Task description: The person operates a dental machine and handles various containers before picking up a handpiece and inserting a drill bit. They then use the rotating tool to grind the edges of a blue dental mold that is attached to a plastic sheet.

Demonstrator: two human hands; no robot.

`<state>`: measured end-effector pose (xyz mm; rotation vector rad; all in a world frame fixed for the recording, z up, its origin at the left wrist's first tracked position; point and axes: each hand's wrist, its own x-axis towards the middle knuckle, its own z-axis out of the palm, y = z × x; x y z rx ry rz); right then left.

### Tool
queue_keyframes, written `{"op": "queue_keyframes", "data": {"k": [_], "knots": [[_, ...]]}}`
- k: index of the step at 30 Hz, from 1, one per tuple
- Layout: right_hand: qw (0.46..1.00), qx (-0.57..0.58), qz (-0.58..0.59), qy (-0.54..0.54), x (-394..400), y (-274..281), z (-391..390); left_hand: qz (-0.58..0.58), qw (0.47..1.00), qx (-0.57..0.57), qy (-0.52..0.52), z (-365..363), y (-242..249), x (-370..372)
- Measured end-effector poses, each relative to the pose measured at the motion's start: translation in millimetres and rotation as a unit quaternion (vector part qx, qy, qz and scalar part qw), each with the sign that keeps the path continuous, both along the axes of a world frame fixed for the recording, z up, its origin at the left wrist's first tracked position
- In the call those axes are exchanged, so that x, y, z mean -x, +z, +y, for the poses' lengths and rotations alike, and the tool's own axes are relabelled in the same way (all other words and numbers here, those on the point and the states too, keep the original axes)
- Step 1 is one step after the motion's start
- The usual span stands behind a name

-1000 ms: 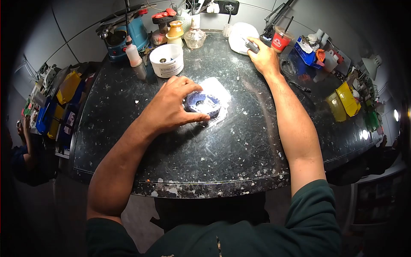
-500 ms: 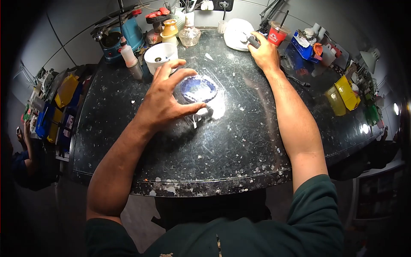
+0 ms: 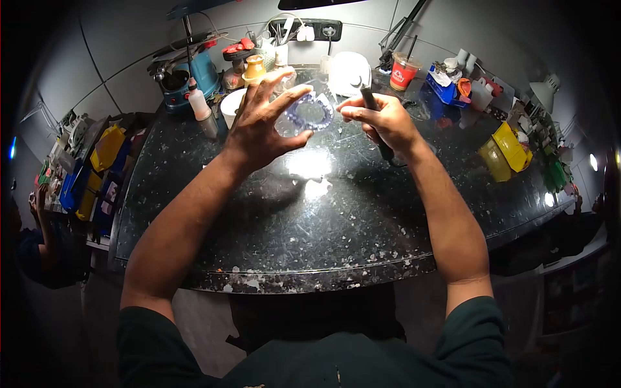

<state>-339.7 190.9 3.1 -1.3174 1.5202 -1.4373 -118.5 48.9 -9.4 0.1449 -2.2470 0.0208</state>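
Observation:
My left hand (image 3: 259,123) curves round a clear round disc (image 3: 310,112) with a bluish-purple, ragged-looking rim. The thumb is at its lower edge and the fingers at its upper left, holding it above the black bench. To the right of the disc, my right hand (image 3: 388,123) grips a dark pen-shaped tool (image 3: 369,98), its upper end tilted left and its lower end below the palm. The right thumb and forefinger come close to the disc's right side, with a small gap. Whether the fingertips pinch anything small is too blurred to tell.
At the back stand a white rounded device (image 3: 349,68), a red cup with a straw (image 3: 403,70), a white tub (image 3: 231,107), a dropper bottle (image 3: 196,100) and a blue machine (image 3: 204,74). To the right are a blue tray (image 3: 446,90) and a yellow bin (image 3: 512,143).
My right hand has come from beside the white device towards the disc, the dark tool in its grip. My left hand has shifted slightly up and right with the disc. The view has tilted upward.

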Motion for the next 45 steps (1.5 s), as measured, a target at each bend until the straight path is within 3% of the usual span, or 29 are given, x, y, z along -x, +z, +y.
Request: {"op": "queue_keyframes", "data": {"k": [1, 3, 4, 5, 7, 9, 11, 13, 14, 16, 19, 21, 24, 27, 29, 32, 34, 37, 43, 45], "knots": [[0.998, 0.047, -0.042, -0.012, 1, -7, -3, 0.001, 1.0, 0.003, 0.0, 4, -1, 4], [0.977, 0.144, 0.066, -0.145, -5, -17, -7, 0.115, 0.983, -0.144, 0.024, 15, -12, 10], [0.941, 0.175, 0.192, -0.217, -9, -19, -5, 0.155, 0.968, -0.198, 0.011, 9, -30, 11], [0.884, 0.283, 0.296, -0.228, -5, -26, -7, 0.232, 0.88, -0.41, -0.064, 7, -51, 15], [0.783, 0.348, 0.48, -0.187, 3, -26, -7, 0.233, 0.699, -0.656, -0.163, -1, -56, 0], [0.766, 0.369, 0.506, -0.144, -3, -21, -10, 0.148, 0.58, -0.762, -0.246, -4, -36, -9], [0.77, 0.345, 0.528, -0.092, -15, -21, -6, 0.089, 0.505, -0.806, -0.294, -2, -28, -10], [0.756, 0.348, 0.551, -0.063, -11, -30, -12, 0.157, 0.532, -0.797, -0.238, -7, -45, -5], [0.762, 0.335, 0.553, -0.035, -13, -31, -12, 0.14, 0.515, -0.792, -0.295, -16, -45, -8], [0.773, 0.328, 0.544, 0.001, -17, -31, -14, 0.178, 0.521, -0.786, -0.281, -19, -49, -7], [0.811, 0.321, 0.488, -0.031, -17, -29, -12, 0.197, 0.537, -0.783, -0.245, -14, -47, -11], [0.832, 0.319, 0.45, -0.058, -10, -32, -16, 0.179, 0.576, -0.771, -0.205, -18, -50, -8], [0.868, 0.148, 0.467, -0.082, -7, -25, -5, 0.15, 0.587, -0.766, -0.212, -16, -48, -5], [0.919, 0.089, 0.383, -0.028, 2, -32, -7, 0.101, 0.588, -0.776, -0.205, -21, -49, -5], [0.924, 0.088, 0.371, -0.033, 1, -36, -9, 0.105, 0.582, -0.78, -0.204, -23, -47, -6], [0.909, 0.089, 0.405, 0.042, 2, -35, -12, 0.092, 0.595, -0.772, -0.204, -31, -51, -9], [0.886, 0.088, 0.453, 0.046, -1, -32, -9, 0.071, 0.613, -0.764, -0.191, -32, -51, -10], [0.854, 0.084, 0.511, 0.053, -1, -35, -10, 0.052, 0.598, -0.773, -0.208, -28, -48, -10], [0.811, 0.057, 0.582, 0.006, -18, -27, -8, 0.022, 0.585, -0.78, -0.222, -28, -44, -11], [0.8, 0.098, 0.59, -0.045, -18, -32, -10, 0.005, 0.582, -0.779, -0.232, -34, -47, -11]]}}
